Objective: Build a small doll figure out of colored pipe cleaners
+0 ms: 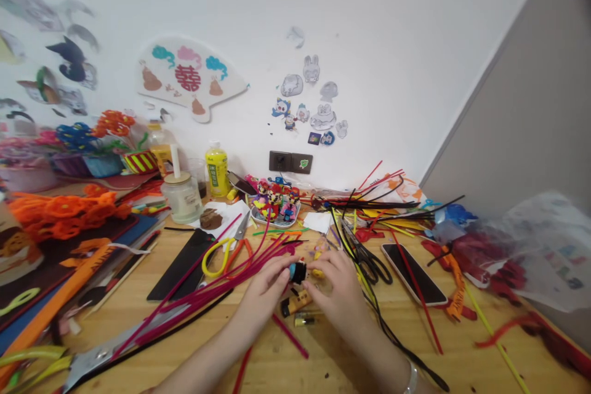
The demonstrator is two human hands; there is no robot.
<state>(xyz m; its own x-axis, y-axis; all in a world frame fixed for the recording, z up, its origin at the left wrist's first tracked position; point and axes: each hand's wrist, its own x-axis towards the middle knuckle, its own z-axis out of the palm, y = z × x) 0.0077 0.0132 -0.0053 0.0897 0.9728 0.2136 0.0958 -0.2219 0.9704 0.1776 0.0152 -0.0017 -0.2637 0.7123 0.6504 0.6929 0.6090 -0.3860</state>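
You're working at a wooden table [323,366] pushed against a white wall [392,43], which carries a paper fan [189,77] and stickers. A grey partition [517,86] rises on your right. Along the wall stand a yellow bottle [217,169], a glass jar [181,197] and a plate of pipe-cleaner figures [272,204]. Orange pipe-cleaner flowers [69,215] pile up on the left, and a plastic bag [545,252] lies on the right. Magenta pipe cleaners [198,295] spread beside yellow-handled scissors [224,258], while a phone [413,274] and black scissors [367,265] sit to the right.

The small black-and-blue piece [298,272] is in the air just above the table, centred between your hands. Your left hand [263,292] and right hand [335,292] both close in on it, and each grip pinches it between the fingertips. A small yellow tube [295,303] lies just below.
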